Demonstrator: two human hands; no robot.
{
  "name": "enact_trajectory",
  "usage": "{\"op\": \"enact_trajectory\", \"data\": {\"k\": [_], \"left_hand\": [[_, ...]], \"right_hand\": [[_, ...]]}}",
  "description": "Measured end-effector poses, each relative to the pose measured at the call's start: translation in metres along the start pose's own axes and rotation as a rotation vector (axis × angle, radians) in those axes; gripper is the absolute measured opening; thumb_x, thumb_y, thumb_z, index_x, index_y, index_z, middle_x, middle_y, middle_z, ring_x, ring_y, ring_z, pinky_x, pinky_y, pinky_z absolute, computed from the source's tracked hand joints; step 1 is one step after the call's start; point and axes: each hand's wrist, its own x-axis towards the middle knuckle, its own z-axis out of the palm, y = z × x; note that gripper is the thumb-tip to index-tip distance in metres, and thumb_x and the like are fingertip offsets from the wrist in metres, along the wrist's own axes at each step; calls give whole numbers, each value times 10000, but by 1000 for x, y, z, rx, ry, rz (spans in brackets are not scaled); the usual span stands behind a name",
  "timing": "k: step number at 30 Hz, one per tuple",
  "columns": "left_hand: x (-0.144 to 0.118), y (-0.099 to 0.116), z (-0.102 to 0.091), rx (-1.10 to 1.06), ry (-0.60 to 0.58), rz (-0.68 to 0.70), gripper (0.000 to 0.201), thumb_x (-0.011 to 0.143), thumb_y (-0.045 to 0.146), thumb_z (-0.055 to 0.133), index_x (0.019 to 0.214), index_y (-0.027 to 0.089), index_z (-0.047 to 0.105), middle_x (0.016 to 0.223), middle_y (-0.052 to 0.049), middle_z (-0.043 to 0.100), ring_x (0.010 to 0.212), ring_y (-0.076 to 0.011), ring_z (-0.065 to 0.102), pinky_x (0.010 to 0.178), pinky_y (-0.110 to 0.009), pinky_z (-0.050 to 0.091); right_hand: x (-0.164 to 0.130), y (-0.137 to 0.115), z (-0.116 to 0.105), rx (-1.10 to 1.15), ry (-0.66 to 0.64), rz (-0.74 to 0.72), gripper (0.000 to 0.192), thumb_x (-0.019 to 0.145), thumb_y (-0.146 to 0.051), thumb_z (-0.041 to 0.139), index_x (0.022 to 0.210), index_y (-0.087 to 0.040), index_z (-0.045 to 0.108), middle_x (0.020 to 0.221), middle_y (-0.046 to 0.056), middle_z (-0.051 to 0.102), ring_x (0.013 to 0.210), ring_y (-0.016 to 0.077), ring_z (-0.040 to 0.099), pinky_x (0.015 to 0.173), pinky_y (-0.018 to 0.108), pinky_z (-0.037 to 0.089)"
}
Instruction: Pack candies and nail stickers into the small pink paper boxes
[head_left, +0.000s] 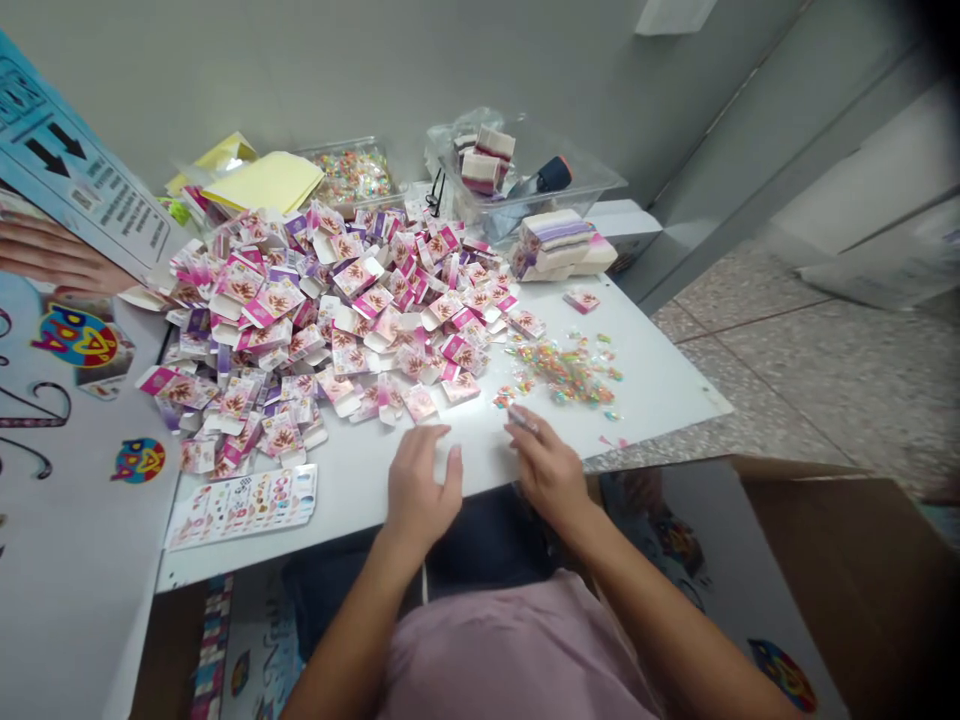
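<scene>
My left hand (pixel 421 487) rests palm down on the white board (pixel 660 385), fingers spread, holding nothing, just below a big heap of small pink and white printed cartons (pixel 322 320). My right hand (pixel 546 462) lies beside it with its fingertips pinched on a small clear packet (pixel 520 418). A loose scatter of colourful little packets (pixel 566 372) lies just beyond the right hand.
A sticker sheet (pixel 244 506) lies at the board's near left. At the back stand a clear bin (pixel 525 175) with striped blocks, a stack of striped blocks (pixel 561 244), a tray of colourful bits (pixel 352 175) and yellow paper (pixel 262 182). A cardboard box (pixel 840 570) stands at right.
</scene>
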Motion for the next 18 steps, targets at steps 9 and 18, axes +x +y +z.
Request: {"op": "enact_trajectory", "data": {"k": [9,18], "left_hand": [[-19,12,37,476,-199,102,547,878,128,435,1392,-49,379,1466,-336,354,1348,-419,363,1043,-578,391],[14,-8,-7,664,-379,351,646,760,-73,389,1342,190,488,1518,-146,369,1341,-316,353,1022,-500,382]], "right_hand": [[48,37,20,-341,-164,-39,322,960,-257,477,1156,-102,681,1341,157,594,1002,308,520,932,496,403],[55,45,6,-370,-193,-64,350,929,-381,547,1100,-118,703,1350,150,578,1040,342,458,892,490,360]]}}
